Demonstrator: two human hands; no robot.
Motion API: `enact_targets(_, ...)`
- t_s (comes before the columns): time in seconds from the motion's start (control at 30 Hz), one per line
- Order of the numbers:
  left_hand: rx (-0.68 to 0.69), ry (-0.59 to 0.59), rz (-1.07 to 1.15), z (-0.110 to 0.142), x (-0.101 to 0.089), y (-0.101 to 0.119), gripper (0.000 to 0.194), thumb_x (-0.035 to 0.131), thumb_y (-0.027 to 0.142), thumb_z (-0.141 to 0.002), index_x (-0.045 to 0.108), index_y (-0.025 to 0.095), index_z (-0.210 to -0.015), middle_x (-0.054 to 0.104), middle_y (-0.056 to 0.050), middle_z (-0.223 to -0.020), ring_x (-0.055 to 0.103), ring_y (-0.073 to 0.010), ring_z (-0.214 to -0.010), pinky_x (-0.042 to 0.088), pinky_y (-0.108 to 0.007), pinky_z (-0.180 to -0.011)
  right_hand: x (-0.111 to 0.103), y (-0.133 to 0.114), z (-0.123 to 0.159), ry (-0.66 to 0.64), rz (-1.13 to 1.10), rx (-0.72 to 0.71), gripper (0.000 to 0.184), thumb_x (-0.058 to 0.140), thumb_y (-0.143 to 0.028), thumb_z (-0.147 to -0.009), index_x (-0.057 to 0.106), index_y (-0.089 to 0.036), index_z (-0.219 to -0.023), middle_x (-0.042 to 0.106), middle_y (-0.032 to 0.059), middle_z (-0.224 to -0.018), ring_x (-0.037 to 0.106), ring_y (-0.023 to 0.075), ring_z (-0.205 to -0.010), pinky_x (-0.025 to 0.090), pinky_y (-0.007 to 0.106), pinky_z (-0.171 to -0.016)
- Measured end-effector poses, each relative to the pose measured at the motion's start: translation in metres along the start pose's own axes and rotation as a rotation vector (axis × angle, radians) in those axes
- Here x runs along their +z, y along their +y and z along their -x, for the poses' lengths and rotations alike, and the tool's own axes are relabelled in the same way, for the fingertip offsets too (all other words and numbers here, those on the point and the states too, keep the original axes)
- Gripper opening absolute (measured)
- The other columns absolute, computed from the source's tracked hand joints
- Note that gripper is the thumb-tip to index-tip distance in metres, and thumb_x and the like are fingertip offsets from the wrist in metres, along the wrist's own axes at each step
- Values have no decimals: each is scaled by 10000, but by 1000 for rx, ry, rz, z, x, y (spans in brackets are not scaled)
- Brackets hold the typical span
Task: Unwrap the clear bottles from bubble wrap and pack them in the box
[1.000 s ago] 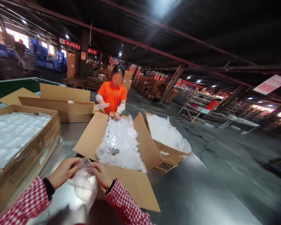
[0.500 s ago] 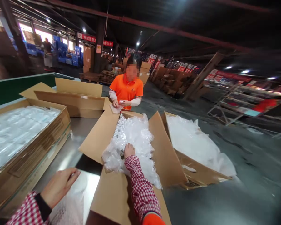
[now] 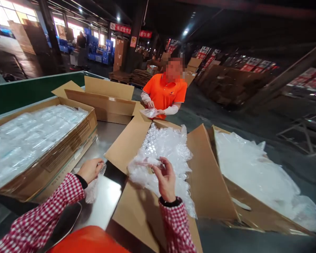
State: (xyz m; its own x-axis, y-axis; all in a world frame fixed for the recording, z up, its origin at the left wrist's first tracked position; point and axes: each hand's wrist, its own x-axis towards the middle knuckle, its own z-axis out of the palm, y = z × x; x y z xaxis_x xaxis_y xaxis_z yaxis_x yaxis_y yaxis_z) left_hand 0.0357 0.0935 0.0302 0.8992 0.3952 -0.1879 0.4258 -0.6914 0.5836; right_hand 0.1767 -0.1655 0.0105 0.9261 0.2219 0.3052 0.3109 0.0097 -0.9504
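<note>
Smooth, shiny metal table bears an open, flat-sided cardboard carton; over it, the right hand pinches a slim clear bottle, the left hand clutching crinkled translucent plastic.

I get bright light from the windows at upper left, under a dark ceiling. Glare whitens the metal table, while the far right looks blurred (and stretched, too).
</note>
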Motion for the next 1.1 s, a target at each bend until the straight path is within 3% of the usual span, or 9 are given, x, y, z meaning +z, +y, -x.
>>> enact_targets(0.1,46,29,20,-5,2,8,337,351,379,-856,613,172,-818,602,-13,-581,580,-164,-521,367,-259,-588,47,-33,47,-110,-301,84,414,710,-330,-724,532,-242,-1087,604,44,-1019,595,168,-861,516,313,-764)
enact_targets(0.23,85,138,38,2,-2,5,343,400,425,-816,621,170,-750,569,-26,-602,558,-196,-647,330,-269,-601,81,-33,80,-177,-452,241,391,709,-331,-726,531,-241,-1063,608,23,-975,604,154,-827,521,316,-768)
enact_targets(0.3,92,151,75,10,-5,-2,368,393,458,-811,615,174,-739,520,-1,-538,527,-181,-582,318,-262,-572,83,-28,85,-160,-358,240,389,706,-337,-723,535,-219,-1052,605,33,-958,601,165,-824,517,330,-767)
enact_targets(0.43,117,157,150,28,-11,-10,337,454,477,-772,568,185,-649,445,33,-469,474,-153,-488,299,-260,-549,81,-33,92,-135,-71,66,359,677,-334,-752,561,-189,-1059,587,71,-998,582,195,-880,499,355,-800)
enact_targets(0.5,116,173,193,34,-13,-12,311,493,464,-742,537,185,-612,451,32,-473,469,-149,-483,292,-266,-555,86,-43,100,-122,-113,42,369,653,-338,-781,534,-206,-1104,577,72,-1043,582,191,-906,502,353,-813)
enact_targets(0.63,73,145,369,42,-12,-23,346,484,515,-713,514,182,-626,450,38,-468,450,-133,-436,296,-251,-496,105,-53,120,-104,-347,130,389,683,-343,-761,503,-232,-1088,578,44,-1043,592,170,-901,510,337,-823)
enact_targets(0.73,41,111,551,49,-11,-34,414,460,586,-703,498,174,-676,421,55,-492,406,-106,-407,291,-227,-427,115,-46,129,-140,-460,216,384,700,-348,-745,504,-230,-1053,586,26,-979,596,165,-879,507,334,-822)
enact_targets(0.83,42,72,719,60,-13,-41,467,457,638,-709,475,171,-730,417,63,-547,387,-83,-422,310,-207,-399,119,-36,134,-201,-391,245,388,707,-354,-733,516,-214,-1040,592,32,-967,596,174,-861,508,334,-800)
enact_targets(1.1,46,-56,841,78,-12,-59,482,578,626,-689,478,159,-748,373,96,-516,397,-56,-358,311,-167,-341,118,-30,137,-137,129,-115,348,579,-338,-840,506,-202,-1153,559,97,-1082,555,218,-990,471,394,-886)
